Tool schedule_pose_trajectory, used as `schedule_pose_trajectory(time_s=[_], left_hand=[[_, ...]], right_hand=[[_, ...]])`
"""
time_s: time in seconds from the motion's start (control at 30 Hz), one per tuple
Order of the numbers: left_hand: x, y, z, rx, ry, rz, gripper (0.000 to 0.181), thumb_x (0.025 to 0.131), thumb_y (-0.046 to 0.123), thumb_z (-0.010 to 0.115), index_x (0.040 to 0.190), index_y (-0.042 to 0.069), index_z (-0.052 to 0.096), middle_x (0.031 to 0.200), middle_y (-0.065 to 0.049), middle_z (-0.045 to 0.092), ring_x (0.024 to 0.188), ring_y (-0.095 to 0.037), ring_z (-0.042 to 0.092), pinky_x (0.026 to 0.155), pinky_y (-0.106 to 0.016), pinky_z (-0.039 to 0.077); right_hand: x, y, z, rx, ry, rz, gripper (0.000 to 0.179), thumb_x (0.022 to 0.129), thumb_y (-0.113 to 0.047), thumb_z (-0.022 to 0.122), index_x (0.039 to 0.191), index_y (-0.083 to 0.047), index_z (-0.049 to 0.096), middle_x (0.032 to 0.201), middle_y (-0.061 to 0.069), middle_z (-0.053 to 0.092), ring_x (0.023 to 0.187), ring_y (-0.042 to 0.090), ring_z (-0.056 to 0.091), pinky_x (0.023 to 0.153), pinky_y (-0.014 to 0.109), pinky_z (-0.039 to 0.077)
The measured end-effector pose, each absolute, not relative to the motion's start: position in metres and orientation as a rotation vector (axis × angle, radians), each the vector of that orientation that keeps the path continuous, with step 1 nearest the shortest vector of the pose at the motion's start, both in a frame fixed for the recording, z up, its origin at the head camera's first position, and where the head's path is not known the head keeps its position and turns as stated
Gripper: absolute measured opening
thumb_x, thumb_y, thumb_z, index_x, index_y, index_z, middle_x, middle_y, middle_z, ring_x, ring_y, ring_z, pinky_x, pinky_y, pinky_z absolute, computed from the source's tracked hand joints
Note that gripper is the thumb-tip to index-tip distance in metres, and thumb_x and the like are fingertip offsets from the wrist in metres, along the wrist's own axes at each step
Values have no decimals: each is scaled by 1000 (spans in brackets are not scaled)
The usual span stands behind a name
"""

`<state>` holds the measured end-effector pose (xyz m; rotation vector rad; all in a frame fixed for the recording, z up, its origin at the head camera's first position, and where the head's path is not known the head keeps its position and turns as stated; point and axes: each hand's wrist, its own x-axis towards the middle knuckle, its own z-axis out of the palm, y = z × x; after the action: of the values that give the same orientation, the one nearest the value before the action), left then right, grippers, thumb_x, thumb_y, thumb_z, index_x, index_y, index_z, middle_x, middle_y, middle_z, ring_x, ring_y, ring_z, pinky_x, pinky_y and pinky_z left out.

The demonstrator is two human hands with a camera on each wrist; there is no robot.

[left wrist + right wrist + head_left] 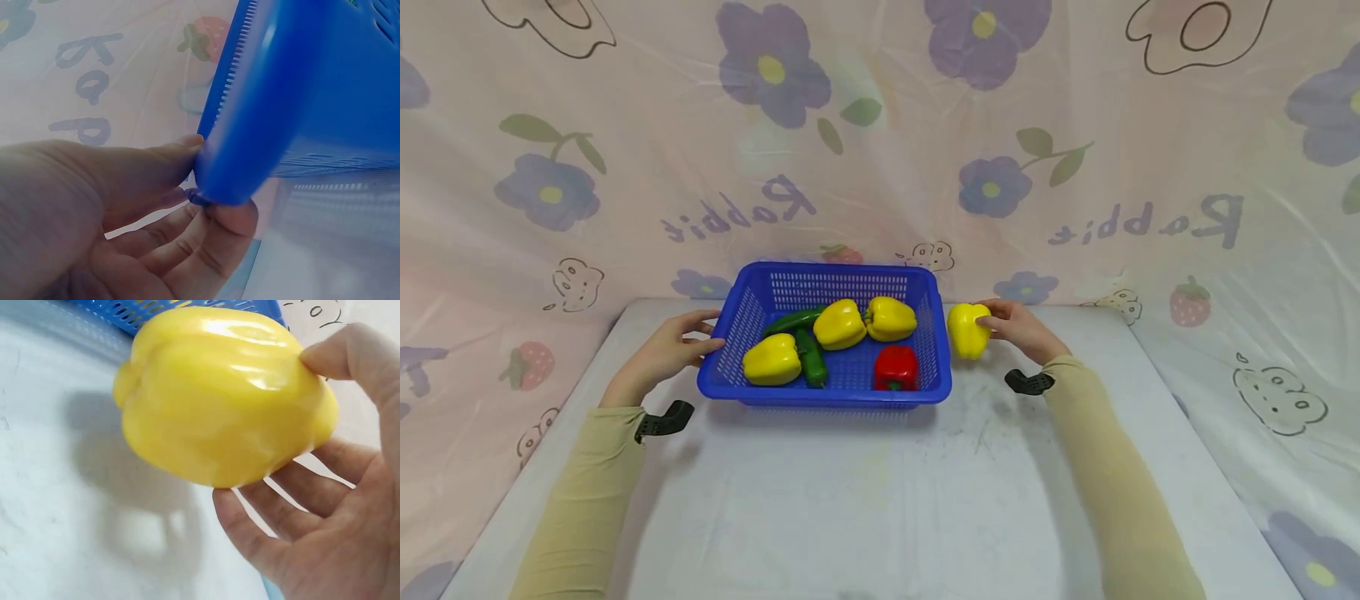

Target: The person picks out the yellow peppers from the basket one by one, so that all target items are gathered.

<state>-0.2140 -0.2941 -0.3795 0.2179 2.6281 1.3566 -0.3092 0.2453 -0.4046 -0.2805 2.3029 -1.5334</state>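
Observation:
A blue plastic basket stands at the back of the table. Inside it lie several yellow bell peppers, a red bell pepper and green chili peppers. At the basket's left rim, my left hand pinches the edge between thumb and fingers, as the left wrist view shows close up. Just outside the right rim, my right hand grips another yellow bell pepper with thumb and fingertips. Its shadow on the table shows below in the right wrist view.
A white-covered table extends toward me in front of the basket. Behind and beside it hangs a pale curtain printed with flowers, rabbits and strawberries. Black wrist mounts sit on both sleeves.

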Motion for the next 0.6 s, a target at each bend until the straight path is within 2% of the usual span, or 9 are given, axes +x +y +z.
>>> schedule_pose_trajectory(time_s=[0.23, 0.6], left_hand=[[-214, -293, -379, 214, 2631, 1363, 63, 98, 18, 57, 148, -3, 27, 126, -29, 45, 96, -33, 63, 74, -33, 56], [-215, -294, -383, 219, 2637, 1360, 61, 98, 16, 56, 147, -5, 27, 128, -31, 44, 98, -37, 62, 74, -34, 57]], right_hand=[[-303, 238, -402, -283, 2268, -1596, 48, 98, -9, 52, 140, 9, 36, 138, 26, 41, 121, 36, 44, 102, 50, 38], [-328, 242, -441, -211, 2322, -1672, 51, 97, -16, 56, 140, 3, 36, 141, 22, 40, 127, 34, 41, 103, 49, 38]])
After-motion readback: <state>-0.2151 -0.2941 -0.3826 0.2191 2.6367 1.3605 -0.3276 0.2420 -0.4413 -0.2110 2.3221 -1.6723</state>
